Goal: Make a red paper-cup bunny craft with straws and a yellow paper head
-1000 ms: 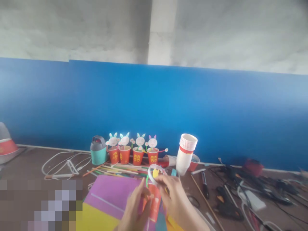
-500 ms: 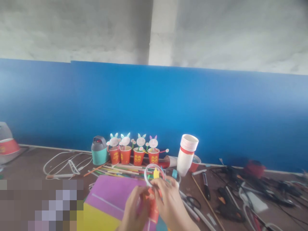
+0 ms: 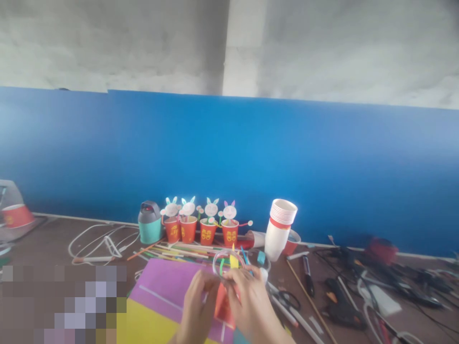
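My left hand [image 3: 201,301] is closed in a pinch beside a red paper cup [image 3: 224,306]; what its fingers hold is hidden. My right hand [image 3: 249,296] is closed at the top and right side of this cup, which is tilted and partly covered by both hands. A pale, clear-looking ring [image 3: 214,262] shows just beyond my fingertips. Inside its outline are a pointed yellow piece [image 3: 234,260] and a green strip [image 3: 221,265]. Under the hands lie purple [image 3: 168,277] and yellow [image 3: 147,322] sheets.
Red cups [image 3: 208,231] with rabbit figures stand along the blue wall, beside a teal container [image 3: 149,229]. Coloured sticks [image 3: 172,251] lie before them. A tall cup stack [image 3: 277,239] stands right. Scissors [image 3: 289,300], a marker [image 3: 307,274], a glue gun [image 3: 340,306] and cables [image 3: 369,310] lie farther right.
My left fingers have drawn slightly away from the right hand and curled in. The ring and red cup have shifted a little left, and the yellow piece shows taller.
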`<state>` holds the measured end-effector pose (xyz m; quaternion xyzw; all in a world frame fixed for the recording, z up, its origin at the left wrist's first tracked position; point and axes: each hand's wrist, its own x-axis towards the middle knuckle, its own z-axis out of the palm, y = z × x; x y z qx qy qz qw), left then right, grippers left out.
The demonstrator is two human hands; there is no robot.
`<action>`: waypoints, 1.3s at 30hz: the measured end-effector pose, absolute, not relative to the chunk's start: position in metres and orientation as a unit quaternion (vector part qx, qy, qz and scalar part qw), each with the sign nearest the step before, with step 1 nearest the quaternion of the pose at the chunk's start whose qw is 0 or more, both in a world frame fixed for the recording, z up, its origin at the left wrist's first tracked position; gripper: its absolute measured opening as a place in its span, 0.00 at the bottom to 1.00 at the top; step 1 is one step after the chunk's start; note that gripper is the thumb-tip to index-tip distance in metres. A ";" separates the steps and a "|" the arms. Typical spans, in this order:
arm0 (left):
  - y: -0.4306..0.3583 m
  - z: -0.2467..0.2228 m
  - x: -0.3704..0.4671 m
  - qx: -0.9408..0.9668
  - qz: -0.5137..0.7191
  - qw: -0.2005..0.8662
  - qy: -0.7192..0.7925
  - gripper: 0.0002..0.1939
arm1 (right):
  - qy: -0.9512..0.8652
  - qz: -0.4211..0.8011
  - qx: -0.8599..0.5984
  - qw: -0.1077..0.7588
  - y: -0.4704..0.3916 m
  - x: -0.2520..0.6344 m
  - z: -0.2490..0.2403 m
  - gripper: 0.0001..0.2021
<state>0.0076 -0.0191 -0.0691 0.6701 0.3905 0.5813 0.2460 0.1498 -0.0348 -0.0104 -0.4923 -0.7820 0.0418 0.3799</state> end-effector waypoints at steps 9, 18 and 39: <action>-0.021 -0.064 0.009 0.689 0.584 0.193 0.383 0.11 | -0.753 0.052 -0.515 0.407 -0.039 0.143 -0.011 0.09; -0.005 -0.061 0.003 0.518 0.613 0.396 0.447 0.15 | -0.601 0.167 -0.608 0.491 -0.026 0.213 0.020 0.09; -0.013 -0.027 0.036 0.188 0.416 0.854 0.251 0.09 | -0.692 0.246 -0.527 0.427 -0.024 0.191 0.024 0.07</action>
